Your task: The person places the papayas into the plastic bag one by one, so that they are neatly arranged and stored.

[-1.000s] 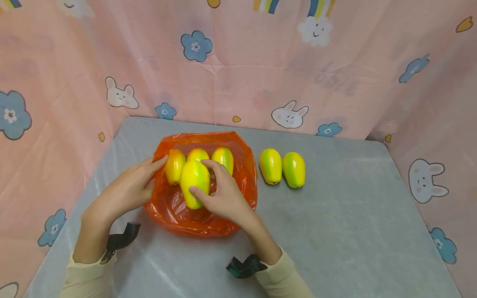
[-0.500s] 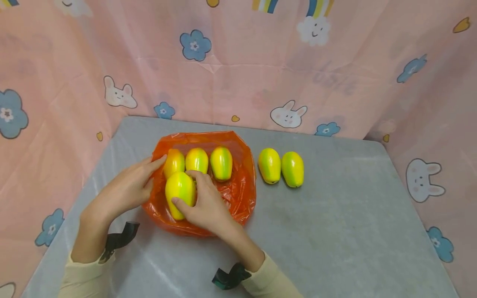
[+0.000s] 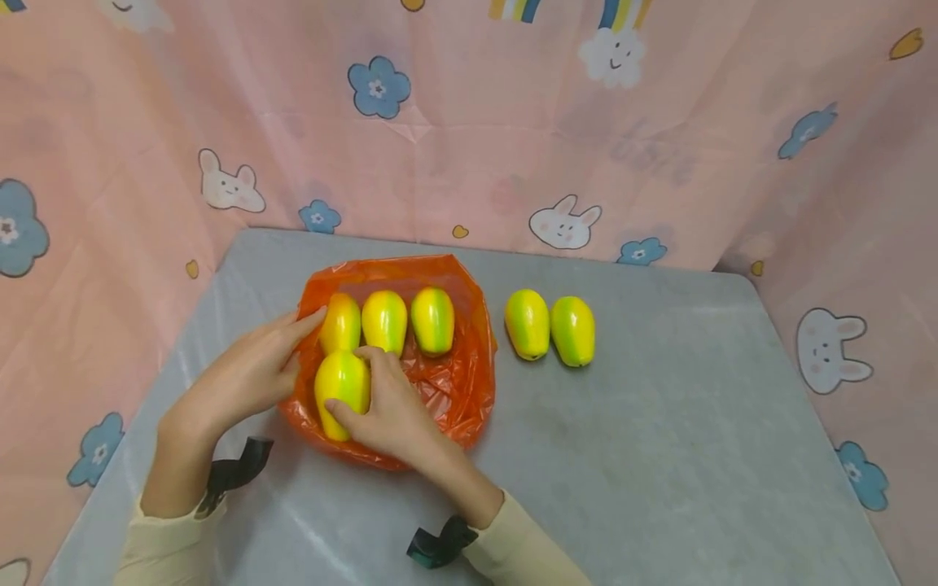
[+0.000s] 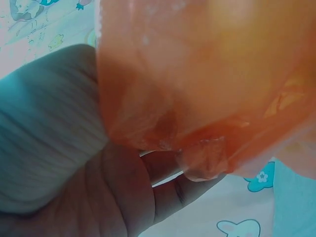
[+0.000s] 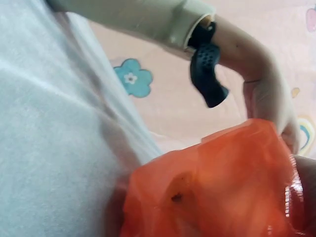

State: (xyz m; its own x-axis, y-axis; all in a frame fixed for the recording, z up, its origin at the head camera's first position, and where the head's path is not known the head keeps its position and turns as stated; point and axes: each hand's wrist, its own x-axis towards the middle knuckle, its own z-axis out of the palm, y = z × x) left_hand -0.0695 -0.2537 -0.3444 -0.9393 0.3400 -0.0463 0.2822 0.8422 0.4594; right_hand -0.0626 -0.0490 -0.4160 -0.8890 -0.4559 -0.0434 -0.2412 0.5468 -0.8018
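A red-orange plastic bag lies spread with its mouth up on the grey table. Three yellow-green papayas stand in a row inside it: a left papaya, a middle papaya and a right papaya. My right hand grips a fourth papaya at the bag's front left, thumb on its near side. At the left rim, my left hand holds the bag, its fingertips by the left papaya. Bag film hides part of that hand in the left wrist view.
Two more papayas, one nearer the bag and one farther right, lie on the table right of the bag. A pink patterned curtain hangs behind and along both sides. Black wrist-worn devices sit on both wrists.
My right hand has carried its papaya left and toward me, down to the bag's front left. The middle and right papayas are uncovered now. My left hand has stayed at the rim.
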